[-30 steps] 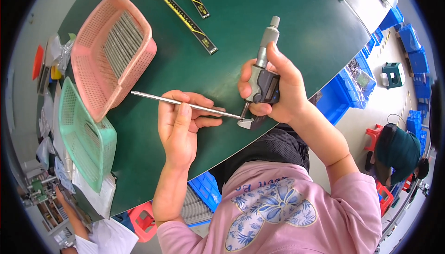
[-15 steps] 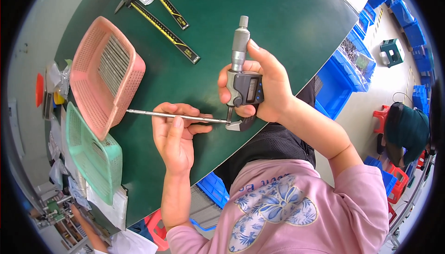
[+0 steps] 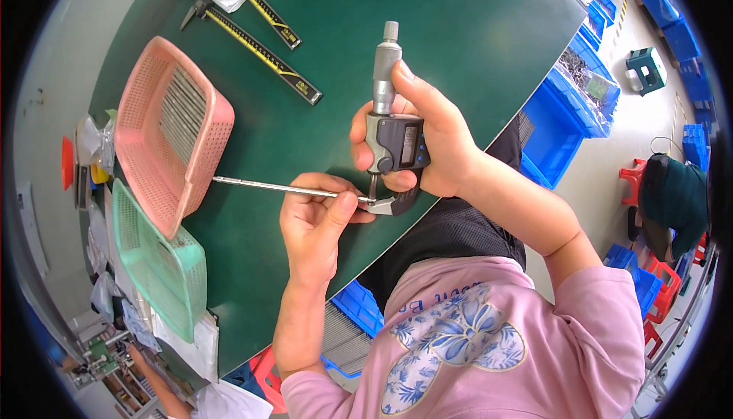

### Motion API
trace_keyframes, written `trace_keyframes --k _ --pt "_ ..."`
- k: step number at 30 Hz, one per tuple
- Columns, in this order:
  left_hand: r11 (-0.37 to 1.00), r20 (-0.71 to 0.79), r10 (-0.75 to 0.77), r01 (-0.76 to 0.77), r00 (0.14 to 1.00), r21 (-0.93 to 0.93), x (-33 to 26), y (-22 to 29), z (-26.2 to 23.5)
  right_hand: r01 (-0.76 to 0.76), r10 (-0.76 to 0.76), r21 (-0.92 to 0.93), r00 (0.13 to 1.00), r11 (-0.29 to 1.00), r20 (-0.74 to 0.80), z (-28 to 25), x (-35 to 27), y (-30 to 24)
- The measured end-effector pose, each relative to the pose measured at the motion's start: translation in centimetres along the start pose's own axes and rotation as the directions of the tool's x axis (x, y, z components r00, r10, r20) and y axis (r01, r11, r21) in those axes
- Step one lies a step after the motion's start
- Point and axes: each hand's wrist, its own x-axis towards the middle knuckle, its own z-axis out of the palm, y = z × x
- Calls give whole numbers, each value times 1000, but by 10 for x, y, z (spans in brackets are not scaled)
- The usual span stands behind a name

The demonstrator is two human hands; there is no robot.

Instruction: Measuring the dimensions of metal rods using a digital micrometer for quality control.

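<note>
My right hand (image 3: 427, 129) is wrapped round a digital micrometer (image 3: 397, 142), its thumb on the thimble and its frame curving down toward me. A thin metal rod (image 3: 275, 187) lies across the view, its right end between the micrometer's jaws. Near that end, my left hand (image 3: 317, 224) pinches the rod between thumb and fingers. The rod's far left end reaches the side of a pink basket (image 3: 208, 155), in which several similar rods (image 3: 183, 113) lie. Whether both jaws touch the rod is too small to tell.
A green basket (image 3: 172, 266) stands beside the pink one. Two calipers (image 3: 267, 60) lie on the green table (image 3: 473, 45) at the far left. Blue bins (image 3: 553, 144) stand to the right, below the table edge. At lower left, another person's arm (image 3: 156, 381) shows.
My left hand has slid right along the rod, closer to the micrometer, and its fingers have closed in. The micrometer and my right hand have shifted slightly left in the view.
</note>
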Motion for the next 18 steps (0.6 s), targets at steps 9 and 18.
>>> trace_keyframes --k 9,18 --pt "996 25 -11 13 1000 -90 -1 2 0 -59 59 51 998 997 -3 0 -1 -4" --pt "996 64 0 6 998 -91 -1 1 -1 22 -22 4 1000 1000 -15 2 -2 -2"
